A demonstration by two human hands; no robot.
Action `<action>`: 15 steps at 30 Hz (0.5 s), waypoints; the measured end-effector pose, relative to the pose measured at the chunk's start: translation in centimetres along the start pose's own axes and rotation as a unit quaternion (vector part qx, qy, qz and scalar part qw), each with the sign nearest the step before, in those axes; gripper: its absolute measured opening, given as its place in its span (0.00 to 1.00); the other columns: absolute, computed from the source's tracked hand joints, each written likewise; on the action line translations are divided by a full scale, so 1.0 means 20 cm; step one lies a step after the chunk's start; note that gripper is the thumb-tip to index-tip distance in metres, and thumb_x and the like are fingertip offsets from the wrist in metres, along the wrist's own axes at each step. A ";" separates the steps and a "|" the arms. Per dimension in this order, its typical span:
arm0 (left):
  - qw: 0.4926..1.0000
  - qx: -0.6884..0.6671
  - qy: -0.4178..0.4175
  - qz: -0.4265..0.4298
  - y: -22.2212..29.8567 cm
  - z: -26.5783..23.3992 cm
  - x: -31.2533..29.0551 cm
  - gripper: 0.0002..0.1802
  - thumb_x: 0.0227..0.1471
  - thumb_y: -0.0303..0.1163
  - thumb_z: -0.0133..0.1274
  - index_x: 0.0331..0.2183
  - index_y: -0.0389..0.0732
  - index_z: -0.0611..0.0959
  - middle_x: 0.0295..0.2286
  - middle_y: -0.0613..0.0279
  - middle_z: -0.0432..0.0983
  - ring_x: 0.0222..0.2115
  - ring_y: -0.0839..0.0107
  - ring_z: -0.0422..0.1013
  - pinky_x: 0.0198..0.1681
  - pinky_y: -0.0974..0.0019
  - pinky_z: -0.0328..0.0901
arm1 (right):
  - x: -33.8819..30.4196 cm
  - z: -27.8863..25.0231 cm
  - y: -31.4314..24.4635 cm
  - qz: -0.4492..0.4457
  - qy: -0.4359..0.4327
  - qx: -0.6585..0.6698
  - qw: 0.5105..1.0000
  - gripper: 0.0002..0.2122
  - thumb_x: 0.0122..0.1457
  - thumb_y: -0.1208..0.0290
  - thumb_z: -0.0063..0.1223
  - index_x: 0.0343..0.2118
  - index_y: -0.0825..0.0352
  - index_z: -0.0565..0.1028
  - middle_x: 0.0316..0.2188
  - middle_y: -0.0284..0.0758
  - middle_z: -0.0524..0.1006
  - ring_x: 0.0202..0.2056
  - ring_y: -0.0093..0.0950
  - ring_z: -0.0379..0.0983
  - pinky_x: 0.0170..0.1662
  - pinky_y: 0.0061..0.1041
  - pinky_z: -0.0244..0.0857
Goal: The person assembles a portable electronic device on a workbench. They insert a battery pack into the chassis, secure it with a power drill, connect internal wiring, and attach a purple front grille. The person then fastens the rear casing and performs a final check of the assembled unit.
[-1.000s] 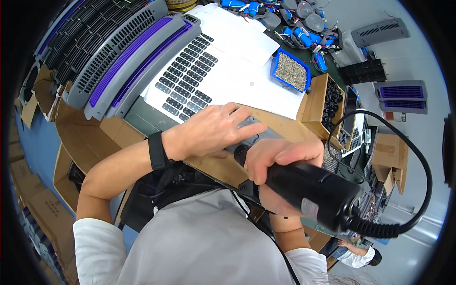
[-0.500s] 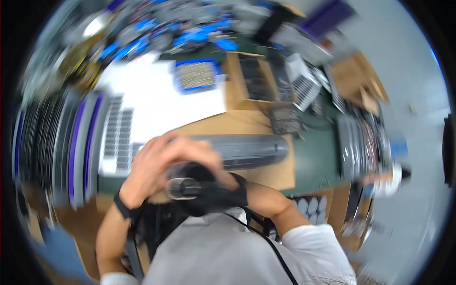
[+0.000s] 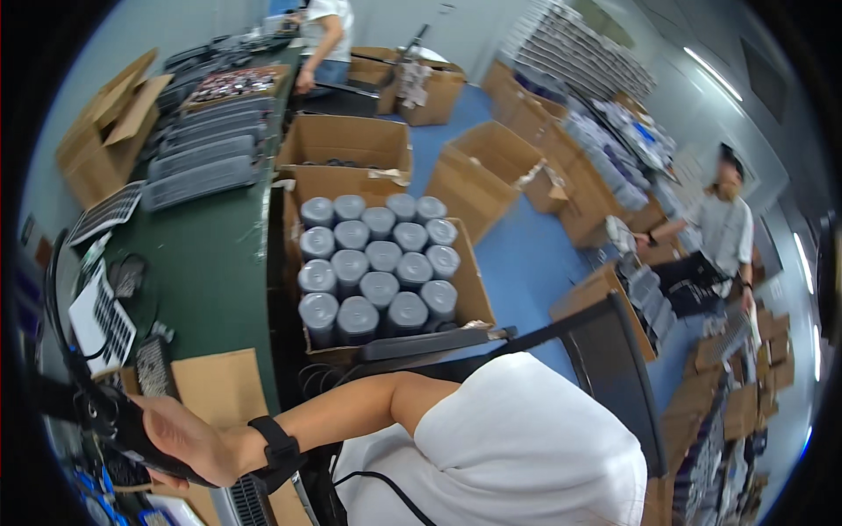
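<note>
At the lower left, my right hand (image 3: 189,438) is closed around a black handheld device (image 3: 118,425), whose thin black cable loops upward. Most of the fingers are hidden behind the device. A black band (image 3: 279,449) circles my right wrist. Just below the hand is part of a long grey plastic housing with slots (image 3: 241,501), lying over brown cardboard (image 3: 224,381) on the green-topped table (image 3: 210,280). My left hand is out of the picture.
An open carton (image 3: 474,298) of grey-topped cylinders stands by the table, with another carton (image 3: 346,140) behind it. Grey plastic covers (image 3: 202,171) lie on the table. A black chair (image 3: 605,377) is behind me. Co-workers stand at the far side (image 3: 329,39) and right (image 3: 719,232).
The view has swung right, bringing in the cartons and co-workers. My left hand has left the picture. My right hand, earlier near the middle, now appears at the lower left with the black device.
</note>
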State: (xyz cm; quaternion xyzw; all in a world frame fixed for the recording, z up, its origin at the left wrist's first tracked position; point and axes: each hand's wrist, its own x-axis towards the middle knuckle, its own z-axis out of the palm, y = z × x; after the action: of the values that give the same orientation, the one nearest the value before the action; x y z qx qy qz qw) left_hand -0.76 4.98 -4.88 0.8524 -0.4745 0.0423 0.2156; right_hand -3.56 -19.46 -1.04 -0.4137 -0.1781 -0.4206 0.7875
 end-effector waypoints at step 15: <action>0.979 -0.102 -0.173 0.028 0.26 0.19 0.39 0.52 0.31 0.43 0.73 0.56 0.33 0.68 0.45 0.50 0.75 0.46 0.55 0.71 0.53 0.55 0.63 | -0.05 -0.25 -0.08 -0.134 0.041 -0.087 0.986 0.16 0.72 0.65 0.28 0.60 0.61 0.52 0.17 0.32 0.64 0.11 0.22 0.64 0.17 0.20 0.62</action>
State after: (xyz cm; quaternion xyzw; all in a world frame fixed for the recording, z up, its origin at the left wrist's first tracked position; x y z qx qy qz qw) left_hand -1.34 -4.99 -4.40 0.8067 -0.5302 -0.1482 0.2150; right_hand -5.71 -23.53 -3.87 -0.4356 -0.1616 -0.5530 0.6916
